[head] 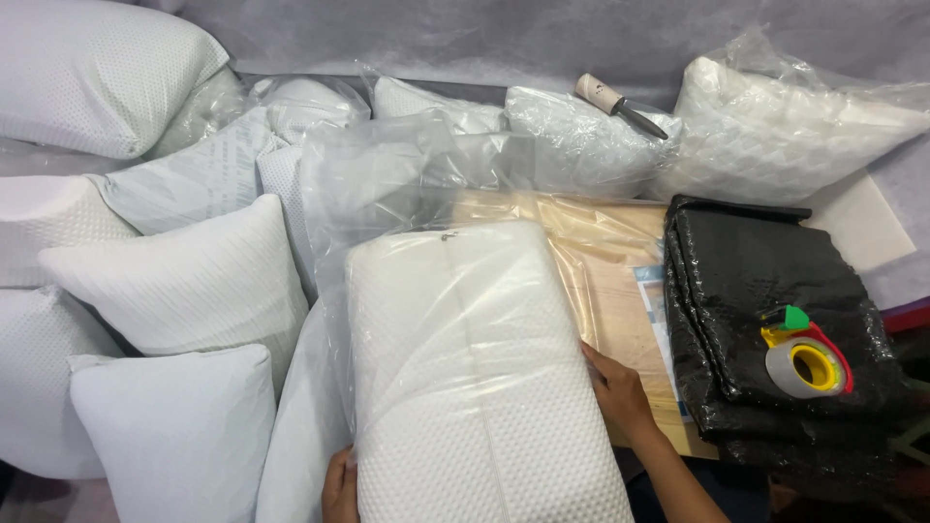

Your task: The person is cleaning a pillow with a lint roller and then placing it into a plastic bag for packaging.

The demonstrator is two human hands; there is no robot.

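- Gripping a white pillow (475, 387) half inside a clear bag (387, 184): left hand (339, 487) at its near left corner, right hand (617, 392) flat on its right edge.
- Hands well apart, one on each side of the pillow; the left looks closed on the corner, though it is mostly cut off by the frame.
- Pillow lies between the hands, long axis running away from the person, far end in the bag's open mouth.
- Wooden worktop (620, 291) beneath.
- Right: folded black bags (756, 281), tape roll (809, 363) with yellow core and red holder on top.
- Back: bagged pillows (775, 126), a knife (620, 105) resting on one.
- Left: bare white pillows (184, 281), stacked.
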